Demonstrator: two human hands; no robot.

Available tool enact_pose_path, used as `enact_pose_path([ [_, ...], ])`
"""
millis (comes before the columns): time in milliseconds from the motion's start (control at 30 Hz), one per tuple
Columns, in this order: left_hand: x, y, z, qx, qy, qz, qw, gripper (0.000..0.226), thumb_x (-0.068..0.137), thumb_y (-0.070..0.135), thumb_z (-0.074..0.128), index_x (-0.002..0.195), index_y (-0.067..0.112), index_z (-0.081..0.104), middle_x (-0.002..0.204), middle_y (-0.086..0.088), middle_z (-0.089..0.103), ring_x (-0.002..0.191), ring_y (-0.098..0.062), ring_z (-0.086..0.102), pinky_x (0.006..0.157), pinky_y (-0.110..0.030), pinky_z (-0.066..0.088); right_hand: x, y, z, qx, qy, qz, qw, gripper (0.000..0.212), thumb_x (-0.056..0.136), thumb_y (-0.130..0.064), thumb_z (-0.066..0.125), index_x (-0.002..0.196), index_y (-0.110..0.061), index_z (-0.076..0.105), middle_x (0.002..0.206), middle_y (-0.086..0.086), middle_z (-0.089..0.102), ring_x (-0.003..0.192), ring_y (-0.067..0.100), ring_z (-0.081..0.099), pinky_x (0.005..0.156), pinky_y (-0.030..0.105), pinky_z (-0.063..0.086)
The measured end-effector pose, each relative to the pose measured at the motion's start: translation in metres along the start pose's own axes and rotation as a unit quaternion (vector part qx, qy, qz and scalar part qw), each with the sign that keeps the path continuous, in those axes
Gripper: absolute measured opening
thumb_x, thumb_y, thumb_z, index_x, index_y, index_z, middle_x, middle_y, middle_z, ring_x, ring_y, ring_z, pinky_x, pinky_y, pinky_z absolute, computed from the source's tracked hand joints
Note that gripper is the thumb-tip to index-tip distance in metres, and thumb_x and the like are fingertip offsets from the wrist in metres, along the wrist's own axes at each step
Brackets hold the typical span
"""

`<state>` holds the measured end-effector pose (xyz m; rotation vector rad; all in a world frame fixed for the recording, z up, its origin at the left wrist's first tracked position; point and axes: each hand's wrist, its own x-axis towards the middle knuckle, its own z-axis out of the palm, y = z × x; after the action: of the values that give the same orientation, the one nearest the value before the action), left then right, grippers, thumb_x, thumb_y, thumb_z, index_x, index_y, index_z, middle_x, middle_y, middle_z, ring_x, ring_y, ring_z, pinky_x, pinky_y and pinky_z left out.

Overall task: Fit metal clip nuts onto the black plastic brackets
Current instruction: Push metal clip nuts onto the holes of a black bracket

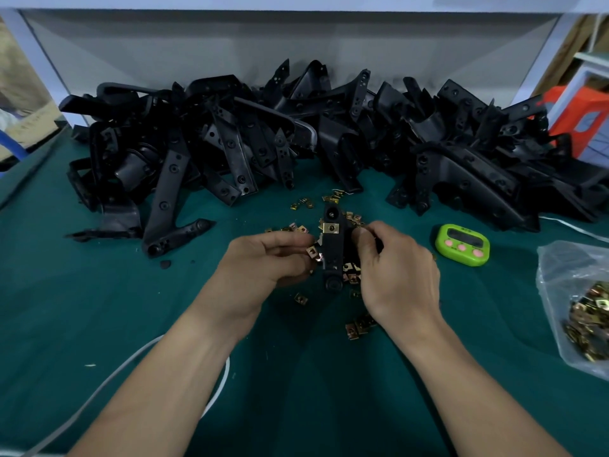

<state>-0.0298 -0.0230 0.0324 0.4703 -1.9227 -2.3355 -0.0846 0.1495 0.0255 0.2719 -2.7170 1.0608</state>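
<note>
Gripping a slim black plastic bracket (332, 249) upright over the green mat (99, 308), the right hand (400, 275) curls its fingers round the bracket's right side. The left hand (263, 258) pinches a brass-coloured metal clip nut (313, 252) against its left edge. A second clip nut (331, 228) sits clipped near its top, with loose clip nuts (357, 328) scattered beneath and a heap of black brackets (296, 127) behind.

The right hand's (395, 275) fingertips seem hidden behind the bracket (331, 249); the bag (560, 268) runs off-frame.
</note>
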Motion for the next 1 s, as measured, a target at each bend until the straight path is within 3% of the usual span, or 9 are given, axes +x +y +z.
enact_pose_path([
  [167, 0.0025, -0.0012, -0.0008, -0.003, -0.007, 0.005, 1.0, 0.035, 0.076, -0.016, 0.074, 0.086, 0.017, 0.081, 0.088, -0.006, 0.077, 0.08, -0.013, 0.071, 0.07, -0.018, 0.057, 0.001, 0.0011, 0.0, 0.001, 0.006, 0.002, 1.0, 0.032, 0.104, -0.047, 0.04, 0.081, -0.027, 0.052, 0.064, -0.007, 0.058, 0.067, 0.024, 0.054, 0.06, 0.036, 0.035],
  [333, 0.0006, 0.0007, -0.001, -0.021, -0.011, 0.031, 0.999, 0.038, 0.053, 0.007, 0.093, 0.084, 0.025, 0.082, 0.081, 0.0, 0.073, 0.076, -0.009, 0.069, 0.069, -0.016, 0.054, 0.0014, 0.0016, 0.0006, 0.0, 0.005, 0.0, 1.0, 0.033, 0.104, -0.047, 0.04, 0.082, -0.027, 0.054, 0.065, -0.007, 0.058, 0.067, 0.023, 0.053, 0.061, 0.037, 0.034],
  [400, 0.0, 0.0008, -0.0008, -0.013, 0.001, 0.048, 0.999, 0.029, 0.06, 0.005, 0.087, 0.082, 0.024, 0.082, 0.081, -0.001, 0.073, 0.077, -0.009, 0.068, 0.07, -0.015, 0.052, 0.0014, 0.0018, 0.0005, -0.001, 0.004, 0.001, 1.0, 0.033, 0.104, -0.047, 0.04, 0.083, -0.026, 0.054, 0.065, -0.006, 0.058, 0.068, 0.023, 0.053, 0.061, 0.037, 0.034],
  [500, -0.0004, 0.0019, -0.0004, -0.001, -0.006, 0.055, 0.998, 0.033, 0.073, -0.009, 0.077, 0.082, 0.022, 0.082, 0.086, -0.004, 0.075, 0.079, -0.01, 0.068, 0.071, -0.015, 0.053, 0.0018, 0.002, 0.0001, 0.001, -0.006, 0.0, 1.0, 0.034, 0.103, -0.049, 0.039, 0.086, -0.026, 0.058, 0.067, -0.007, 0.06, 0.07, 0.023, 0.056, 0.062, 0.038, 0.04],
  [667, -0.0019, 0.0054, -0.0006, -0.049, -0.036, 0.017, 0.998, 0.021, 0.064, 0.011, 0.079, 0.082, 0.021, 0.082, 0.09, -0.006, 0.072, 0.081, -0.014, 0.069, 0.069, -0.022, 0.057, 0.0026, 0.0029, 0.0008, 0.006, -0.009, 0.003, 1.0, 0.034, 0.103, -0.05, 0.04, 0.085, -0.027, 0.058, 0.069, -0.006, 0.062, 0.072, 0.024, 0.057, 0.064, 0.038, 0.041],
  [800, -0.0028, 0.0055, 0.0009, -0.102, -0.046, 0.003, 0.994, 0.016, 0.083, -0.002, 0.071, 0.081, 0.014, 0.072, 0.092, -0.01, 0.078, 0.081, -0.018, 0.076, 0.064, -0.024, 0.059, 0.0024, 0.0035, 0.0017, 0.008, 0.0, 0.004, 1.0, 0.034, 0.102, -0.05, 0.042, 0.082, -0.028, 0.057, 0.064, -0.008, 0.06, 0.068, 0.017, 0.056, 0.059, 0.035, 0.034],
  [900, -0.0023, 0.0037, 0.0028, -0.042, 0.0, 0.034, 0.999, 0.019, 0.085, -0.009, 0.07, 0.084, 0.009, 0.076, 0.089, -0.013, 0.078, 0.08, -0.019, 0.075, 0.067, -0.023, 0.059, 0.0021, 0.0038, 0.0018, 0.009, -0.001, 0.005, 1.0, 0.034, 0.102, -0.051, 0.042, 0.082, -0.028, 0.058, 0.064, -0.008, 0.06, 0.067, 0.015, 0.056, 0.058, 0.035, 0.034],
  [1000, -0.0015, 0.0019, 0.0056, 0.05, 0.047, 0.084, 0.994, 0.022, 0.08, -0.004, 0.077, 0.086, 0.016, 0.083, 0.089, -0.009, 0.079, 0.078, -0.012, 0.072, 0.072, -0.017, 0.056, 0.0021, 0.0037, 0.0015, 0.014, -0.006, 0.008, 1.0, 0.035, 0.101, -0.053, 0.041, 0.082, -0.029, 0.059, 0.064, -0.008, 0.061, 0.067, 0.017, 0.057, 0.058, 0.035, 0.037],
])
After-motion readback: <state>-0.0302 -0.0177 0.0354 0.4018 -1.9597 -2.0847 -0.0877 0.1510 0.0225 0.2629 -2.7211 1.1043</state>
